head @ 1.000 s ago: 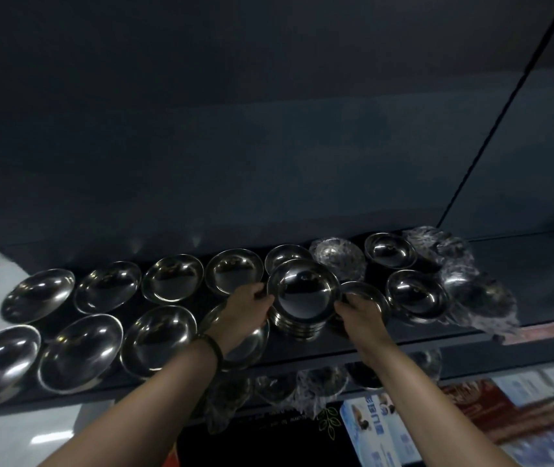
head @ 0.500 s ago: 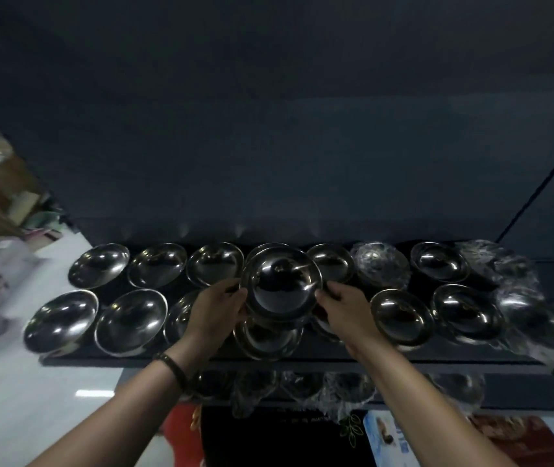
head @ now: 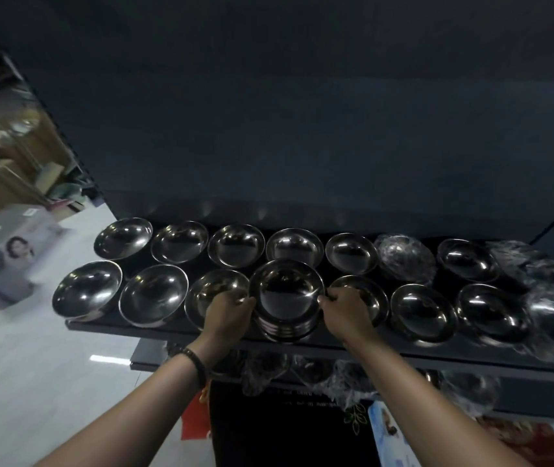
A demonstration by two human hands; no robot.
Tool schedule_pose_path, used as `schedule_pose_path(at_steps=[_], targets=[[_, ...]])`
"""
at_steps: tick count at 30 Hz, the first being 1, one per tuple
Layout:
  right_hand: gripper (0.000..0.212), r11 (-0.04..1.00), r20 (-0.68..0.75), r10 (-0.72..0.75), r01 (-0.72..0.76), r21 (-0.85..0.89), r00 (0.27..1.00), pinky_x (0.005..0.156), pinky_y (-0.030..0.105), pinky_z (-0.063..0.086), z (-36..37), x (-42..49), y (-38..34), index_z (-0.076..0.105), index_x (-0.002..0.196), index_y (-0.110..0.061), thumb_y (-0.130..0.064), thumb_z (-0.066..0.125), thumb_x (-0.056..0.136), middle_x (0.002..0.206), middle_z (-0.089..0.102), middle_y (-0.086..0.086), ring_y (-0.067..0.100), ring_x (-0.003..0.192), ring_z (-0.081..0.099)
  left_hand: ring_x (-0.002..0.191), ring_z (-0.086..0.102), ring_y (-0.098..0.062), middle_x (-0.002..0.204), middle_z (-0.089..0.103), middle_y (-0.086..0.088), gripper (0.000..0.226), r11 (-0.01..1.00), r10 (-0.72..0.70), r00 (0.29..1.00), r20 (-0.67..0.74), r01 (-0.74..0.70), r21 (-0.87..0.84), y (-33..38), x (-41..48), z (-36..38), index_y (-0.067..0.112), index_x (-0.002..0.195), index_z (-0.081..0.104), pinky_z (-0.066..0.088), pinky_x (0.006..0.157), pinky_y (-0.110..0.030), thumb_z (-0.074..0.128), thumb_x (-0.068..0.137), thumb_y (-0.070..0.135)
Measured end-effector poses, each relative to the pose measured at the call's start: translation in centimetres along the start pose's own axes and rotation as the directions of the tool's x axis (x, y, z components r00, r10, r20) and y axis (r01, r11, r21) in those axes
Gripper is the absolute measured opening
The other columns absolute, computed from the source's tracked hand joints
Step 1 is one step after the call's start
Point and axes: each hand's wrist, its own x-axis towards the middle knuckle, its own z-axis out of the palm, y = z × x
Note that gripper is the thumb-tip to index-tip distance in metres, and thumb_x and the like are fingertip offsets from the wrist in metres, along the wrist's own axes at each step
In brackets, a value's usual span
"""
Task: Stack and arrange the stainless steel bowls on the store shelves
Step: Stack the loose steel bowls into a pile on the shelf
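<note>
Both hands (head: 230, 313) (head: 344, 310) gripping bowl stack (head: 285, 298), palms inward.

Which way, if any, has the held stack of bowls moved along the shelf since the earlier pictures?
Yes: the stack of bowls moved left along the shelf, away from the plastic-wrapped bowls.

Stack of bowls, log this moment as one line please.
stack of bowls | front row of shelf | left hand and right hand grip its sides | wrapped bowls at right untouched
</note>
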Motion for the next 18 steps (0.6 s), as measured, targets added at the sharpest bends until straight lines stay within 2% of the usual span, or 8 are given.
schedule_pose_path(at_steps=[2,5,7,10,13,15,17,18], targets=[[0.028,0.999,-0.005,0.009,-0.009,-0.052,1.000,0.063,0.027,0.043,-0.1,0.1,0.3,0.073,0.082,-0.011,-0.028,0.065,0.103,0.077,0.072,0.000,0.015,0.077,0.066,0.074,0.069,-0.036,0.059,0.063,0.005,0.023,1.000,-0.008,1.000,0.019,0.007,0.030,0.2,-0.1,0.3,0.024,0.071,0.070,0.058,0.075,-0.045,0.066,0.091,0.033],[0.020,0.996,0.000,0.026,-0.026,-0.083,1.000,0.067,0.026,0.041,-0.1,0.1,0.7,0.077,0.091,-0.015,-0.030,0.068,0.101,0.083,0.071,-0.004,0.013,0.081,0.064,0.076,0.070,-0.030,0.069,0.070,-0.007,0.026,0.996,0.003,1.000,0.031,-0.006,0.093,0.2,0.2,0.4,0.007,0.076,0.070,0.054,0.074,-0.042,0.067,0.096,0.023],[0.016,0.997,0.006,0.022,-0.021,-0.080,1.000,0.063,0.020,0.040,-0.2,0.1,0.8,0.078,0.097,-0.020,-0.032,0.069,0.101,0.082,0.070,-0.008,0.009,0.079,0.062,0.076,0.070,-0.029,0.070,0.070,-0.006,0.026,0.993,0.007,0.999,0.032,-0.011,0.119,0.1,0.2,0.4,0.007,0.075,0.068,0.049,0.070,-0.037,0.067,0.095,0.022],[0.020,0.995,0.015,0.001,0.001,-0.100,1.000,0.051,0.010,0.033,-0.3,0.0,0.9,0.072,0.085,-0.023,-0.032,0.068,0.102,0.075,0.068,-0.009,0.005,0.071,0.061,0.076,0.070,-0.028,0.070,0.070,-0.005,0.026,0.990,0.005,0.999,0.047,-0.011,0.138,0.2,0.2,0.4,0.008,0.074,0.067,0.045,0.068,-0.033,0.068,0.095,0.023],[0.021,0.990,0.053,-0.023,0.030,-0.139,0.998,0.050,0.011,0.035,-0.7,-0.1,1.0,0.074,0.088,-0.022,-0.034,0.066,0.103,0.074,0.069,-0.006,0.003,0.067,0.061,0.080,0.071,-0.023,0.076,0.074,-0.001,0.021,0.983,0.034,0.997,0.076,-0.047,0.177,0.3,0.3,-0.1,0.011,0.084,0.074,0.047,0.070,-0.031,0.068,0.095,0.028],[0.025,0.977,0.075,-0.063,0.077,-0.200,0.995,0.060,0.019,0.041,-1.1,0.1,0.8,0.076,0.092,-0.016,-0.035,0.065,0.104,0.077,0.072,-0.003,0.013,0.074,0.067,0.082,0.070,-0.019,0.080,0.074,0.004,0.016,0.977,0.069,0.993,0.097,-0.087,0.196,0.3,0.2,-0.3,0.015,0.090,0.075,0.045,0.069,-0.029,0.068,0.095,0.029],[0.022,0.968,0.019,-0.112,0.113,-0.226,0.994,0.077,0.025,0.046,-1.8,0.8,0.3,0.078,0.107,-0.015,-0.033,0.066,0.103,0.093,0.078,0.000,0.020,0.092,0.072,0.086,0.067,-0.012,0.089,0.072,0.010,0.012,0.973,0.159,0.985,0.071,-0.168,0.158,0.7,-0.3,-0.3,0.016,0.099,0.070,0.046,0.074,-0.029,0.073,0.093,0.025],[0.022,0.966,-0.023,-0.140,0.131,-0.222,0.990,0.084,0.027,0.049,-2.3,1.3,0.0,0.077,0.116,-0.016,-0.030,0.066,0.103,0.104,0.079,0.001,0.021,0.101,0.073,0.091,0.065,-0.011,0.096,0.070,0.011,0.018,0.964,0.228,0.973,0.034,-0.231,0.132,0.9,-0.6,-0.3,0.016,0.106,0.068,0.047,0.079,-0.030,0.076,0.091,0.021]])
